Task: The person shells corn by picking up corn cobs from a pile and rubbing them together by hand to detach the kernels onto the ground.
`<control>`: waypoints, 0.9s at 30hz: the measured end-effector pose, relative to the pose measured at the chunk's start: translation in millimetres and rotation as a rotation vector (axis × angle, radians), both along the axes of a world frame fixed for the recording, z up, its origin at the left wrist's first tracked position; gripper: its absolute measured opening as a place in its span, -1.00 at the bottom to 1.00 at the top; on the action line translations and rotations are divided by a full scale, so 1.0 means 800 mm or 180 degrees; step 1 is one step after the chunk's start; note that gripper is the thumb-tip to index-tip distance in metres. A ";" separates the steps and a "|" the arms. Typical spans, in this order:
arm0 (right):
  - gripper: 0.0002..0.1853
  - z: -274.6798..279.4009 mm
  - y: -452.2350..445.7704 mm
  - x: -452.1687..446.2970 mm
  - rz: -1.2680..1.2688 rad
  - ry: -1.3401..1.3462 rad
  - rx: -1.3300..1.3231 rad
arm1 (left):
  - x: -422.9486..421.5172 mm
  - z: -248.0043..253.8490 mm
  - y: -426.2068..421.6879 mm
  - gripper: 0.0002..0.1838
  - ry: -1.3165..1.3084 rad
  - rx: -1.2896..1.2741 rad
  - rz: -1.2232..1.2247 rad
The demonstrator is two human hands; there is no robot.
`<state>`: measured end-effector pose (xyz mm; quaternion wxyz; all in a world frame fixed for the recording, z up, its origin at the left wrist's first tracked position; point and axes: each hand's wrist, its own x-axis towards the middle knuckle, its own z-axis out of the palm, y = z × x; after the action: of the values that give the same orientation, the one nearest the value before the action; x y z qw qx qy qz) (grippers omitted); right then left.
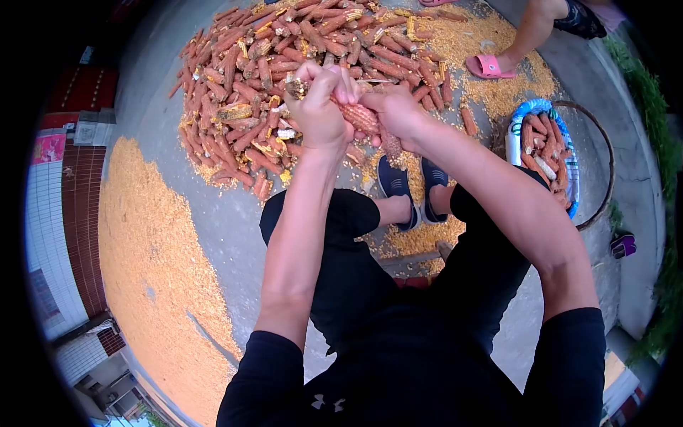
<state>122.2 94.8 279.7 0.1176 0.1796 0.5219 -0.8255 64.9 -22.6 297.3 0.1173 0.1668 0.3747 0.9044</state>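
Observation:
Both hands are raised together in front of the cob pile. My left hand (320,107) is closed round a corn cob, and a pale, darkish cob end (295,86) shows at its outer side. A reddish cob (359,117) lies between the two hands. My right hand (398,117) is closed too, with another reddish cob (390,144) poking out below its fingers. The hands partly hide both cobs, so their exact contact cannot be made out.
A big pile of cobs (242,85) lies ahead; loose kernels (156,263) cover the ground at left. At right stands a lined basket (514,135) of cobs with a hoop handle (610,164). Another person's foot in a pink sandal (491,66) is near the pile.

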 end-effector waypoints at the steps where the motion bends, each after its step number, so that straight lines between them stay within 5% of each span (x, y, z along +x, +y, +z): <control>1: -0.68 0.000 -0.001 -0.005 0.0040 -0.0006 -0.0088 | -0.003 0.002 -0.004 -0.68 -0.0023 0.0199 -0.0230; 6: -0.64 -0.006 0.012 -0.012 0.0147 -0.0331 0.0776 | -0.042 0.016 -0.037 -0.65 -0.0196 0.1007 -0.0959; 9: -0.59 -0.013 0.017 -0.021 -0.0080 0.0159 0.1277 | -0.063 0.009 -0.059 -0.66 -0.0573 0.1497 -0.0990; 10: -0.58 0.001 0.028 -0.020 0.0300 0.0180 0.1985 | -0.068 0.002 -0.063 -0.66 -0.0749 0.1656 -0.0971; 12: -0.58 0.011 0.027 -0.015 0.0223 0.0762 0.2858 | -0.076 -0.005 -0.070 -0.67 -0.0949 0.1751 -0.0879; 17: -0.67 0.020 -0.005 -0.003 -0.0408 0.3282 0.3360 | -0.075 -0.013 -0.065 -0.68 -0.1929 0.1453 -0.0199; 20: -0.70 0.035 -0.013 0.006 -0.0082 0.3257 0.3431 | -0.074 -0.016 -0.064 -0.68 -0.2298 0.1309 -0.0190; 23: -0.74 0.020 -0.016 -0.003 -0.0604 0.2853 0.3221 | -0.067 -0.024 -0.059 -0.67 -0.2269 0.1492 -0.0559; 26: -0.79 0.035 -0.011 -0.002 -0.0147 0.1189 0.1493 | -0.065 -0.023 -0.054 -0.67 -0.2310 0.1698 -0.0633; 27: -0.80 0.035 -0.007 -0.005 -0.0213 0.1099 0.1504 | -0.067 -0.022 -0.055 -0.67 -0.2352 0.1805 -0.0683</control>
<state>118.6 89.5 308.0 -0.0453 0.0760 0.7058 -0.7029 10.9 -66.7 279.7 0.2853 -0.1028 0.0269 0.9525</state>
